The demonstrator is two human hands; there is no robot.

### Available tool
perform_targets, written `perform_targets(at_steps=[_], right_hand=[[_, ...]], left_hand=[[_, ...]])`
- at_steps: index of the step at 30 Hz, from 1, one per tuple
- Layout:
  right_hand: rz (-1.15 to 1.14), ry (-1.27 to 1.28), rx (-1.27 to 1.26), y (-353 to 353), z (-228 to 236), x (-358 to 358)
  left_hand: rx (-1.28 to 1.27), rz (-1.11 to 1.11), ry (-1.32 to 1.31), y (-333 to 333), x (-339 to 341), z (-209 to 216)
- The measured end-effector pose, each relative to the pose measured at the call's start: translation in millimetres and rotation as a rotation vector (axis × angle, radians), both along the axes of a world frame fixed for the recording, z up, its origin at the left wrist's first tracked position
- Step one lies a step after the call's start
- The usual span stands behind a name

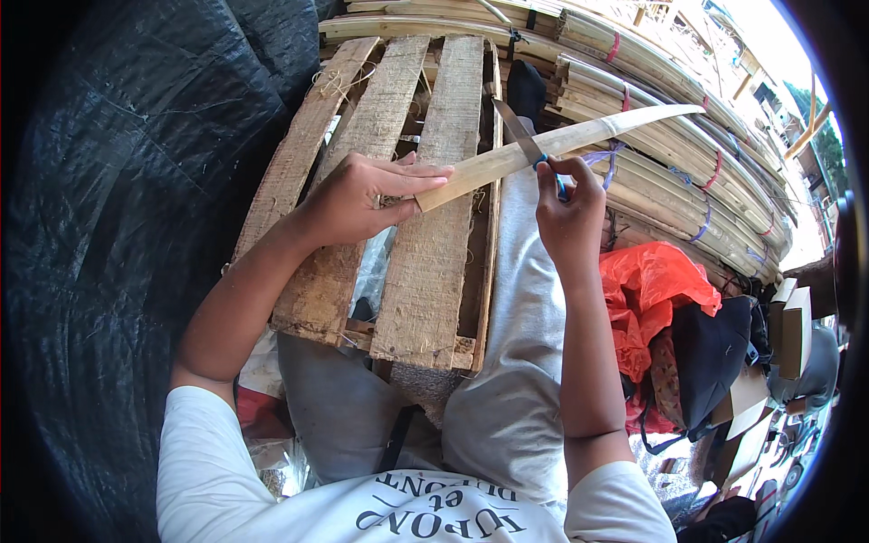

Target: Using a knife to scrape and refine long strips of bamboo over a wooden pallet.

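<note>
Head view: a pale bamboo strip (588,136) slants from above the right slat of the slatted wooden table (412,312) out past its right edge. Left fingers (412,184) pinch the strip's near end over the table, thumb against its lower edge, the others straight along the top, presumably steadying it so the far length stays free. Right fingers (579,172), beyond the table's right edge, curl tightly round a blue-handled knife (518,134), its blade laid across the strip, probably for firm contact. The strip passes just beside them; whether they touch it, I cannot tell.
</note>
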State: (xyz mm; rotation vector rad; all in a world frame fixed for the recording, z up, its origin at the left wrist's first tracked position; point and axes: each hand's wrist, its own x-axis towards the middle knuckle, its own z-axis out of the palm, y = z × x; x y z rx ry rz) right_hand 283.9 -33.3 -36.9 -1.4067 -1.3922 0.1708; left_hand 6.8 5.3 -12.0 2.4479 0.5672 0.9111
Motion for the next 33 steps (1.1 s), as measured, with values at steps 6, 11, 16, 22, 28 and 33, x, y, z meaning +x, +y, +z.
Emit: perform_targets(at_steps=[6,11,16,22,28,33], right_hand=[[0.032,0.049,0.009,10,3,-3],[0.042,0.014,0.118,33,6,-8],[0.009,-0.038,0.056,40,7,-11],[0.018,-0.061,0.084,21,23,-34],[-0.046,-0.021,-0.020,27,20,-26],[0.116,-0.025,-0.130,16,17,-40]], left_hand=[[0.148,0.109,0.099,-1,-2,0],[0.093,0.198,0.094,-2,1,-6],[0.148,0.201,0.063,4,2,-13],[0.039,0.200,0.100,4,-1,-11],[-0.052,0.244,0.164,1,-1,-2],[0.004,0.190,0.114,4,-5,-7]])
